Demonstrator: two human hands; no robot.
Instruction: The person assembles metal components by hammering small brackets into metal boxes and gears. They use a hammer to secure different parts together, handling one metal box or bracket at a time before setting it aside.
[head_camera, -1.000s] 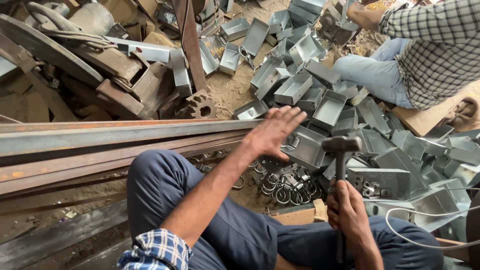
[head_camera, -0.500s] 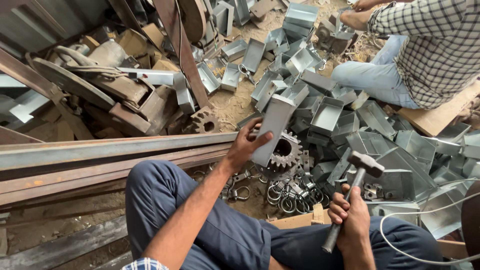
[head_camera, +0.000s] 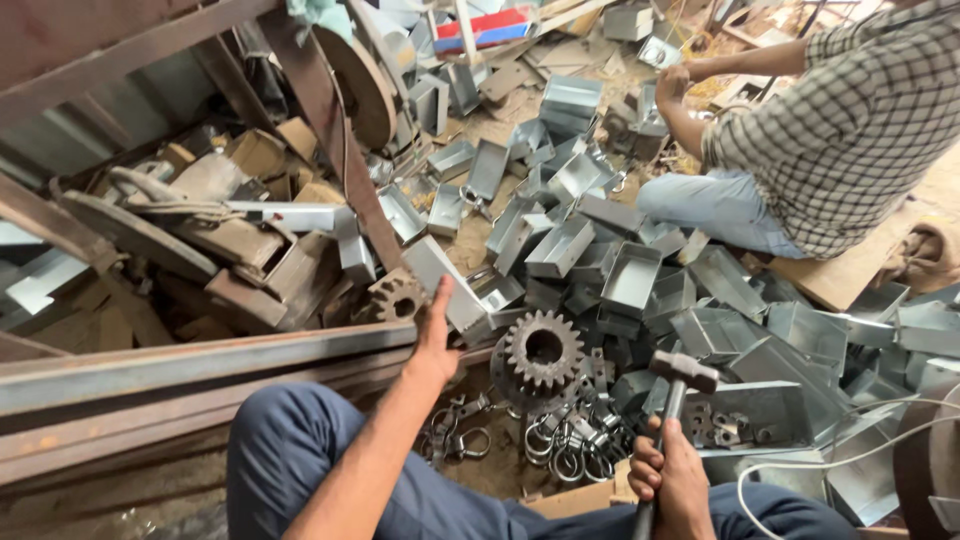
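Note:
My left hand grips the near end of a grey folded sheet-metal box, which slants up to the left beside a steel gear lying flat on the ground. My right hand is closed around the handle of a hammer, and the hammer head is raised and points away from me, to the right of the gear. My knees in dark blue trousers fill the bottom of the view.
Several grey metal boxes are heaped ahead and to the right. Metal rings and clamps lie near my legs. A rusty gear, scrap and steel beams are left. A person in a checked shirt sits at top right.
My left hand picked a metal box out of the pile and has drawn it left, past the gear. The hammer in my right hand has lifted slightly. The view has tilted upward.

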